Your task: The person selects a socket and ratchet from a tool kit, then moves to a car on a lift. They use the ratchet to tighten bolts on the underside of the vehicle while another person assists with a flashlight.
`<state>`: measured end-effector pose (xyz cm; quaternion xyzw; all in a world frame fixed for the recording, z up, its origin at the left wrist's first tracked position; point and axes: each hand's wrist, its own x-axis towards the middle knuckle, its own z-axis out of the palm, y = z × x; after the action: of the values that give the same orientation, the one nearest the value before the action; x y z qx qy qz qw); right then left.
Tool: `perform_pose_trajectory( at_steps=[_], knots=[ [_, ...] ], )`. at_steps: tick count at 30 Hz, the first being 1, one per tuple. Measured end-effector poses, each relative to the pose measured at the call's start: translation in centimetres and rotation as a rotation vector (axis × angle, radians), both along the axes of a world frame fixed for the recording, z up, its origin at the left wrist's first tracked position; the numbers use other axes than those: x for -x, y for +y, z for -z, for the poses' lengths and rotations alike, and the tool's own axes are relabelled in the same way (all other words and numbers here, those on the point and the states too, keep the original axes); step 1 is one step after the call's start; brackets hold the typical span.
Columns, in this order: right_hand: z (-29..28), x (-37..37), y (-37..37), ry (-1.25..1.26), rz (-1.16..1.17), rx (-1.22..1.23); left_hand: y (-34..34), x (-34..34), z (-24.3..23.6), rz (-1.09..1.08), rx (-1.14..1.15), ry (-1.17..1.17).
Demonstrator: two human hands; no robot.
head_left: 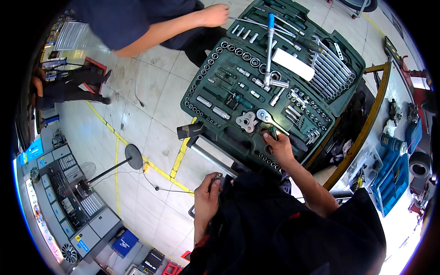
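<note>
A large dark green socket set case (pixel 220 124) lies unfolded in front of me, full of sockets and wrenches. My right hand (pixel 280 149) is over its near part, fingers closed on a small green piece (pixel 273 133) with a bright spot on it. Just beyond that hand lie a ratchet (pixel 266 116) and a three-lobed metal tool (pixel 246 121). Close to my body, left of the case, my left hand (pixel 207 195) pinches a small dark metal piece (pixel 216 178), too small to name. A blue-ended breaker bar (pixel 270 46) lies across the case beside a white box-like piece (pixel 293 64).
Another person's hand (pixel 215 15) reaches to a long rod at the case's far edge. A yellow-edged workbench (pixel 382 91) with a blue tray (pixel 392 183) stands right. On the left are a round-based stand (pixel 134 156) and grey cabinets (pixel 101 223). A second person stands far left.
</note>
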<state>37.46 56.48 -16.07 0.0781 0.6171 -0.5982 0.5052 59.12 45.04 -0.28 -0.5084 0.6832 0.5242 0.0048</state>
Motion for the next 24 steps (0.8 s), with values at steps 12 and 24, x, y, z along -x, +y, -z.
perform_pose_trajectory(
  at_steps=[12, 24],
  knots=[
    [2.8, 0.8, -5.5, 0.963, -0.348, -0.135, 0.7, -0.2, 0.1, 0.022, 0.008, 0.046],
    [0.4, 1.0, -1.9, 1.157, -0.426, -0.106, 1.8, -0.2, 0.7, 0.020, -0.025, 0.048]
  ],
)
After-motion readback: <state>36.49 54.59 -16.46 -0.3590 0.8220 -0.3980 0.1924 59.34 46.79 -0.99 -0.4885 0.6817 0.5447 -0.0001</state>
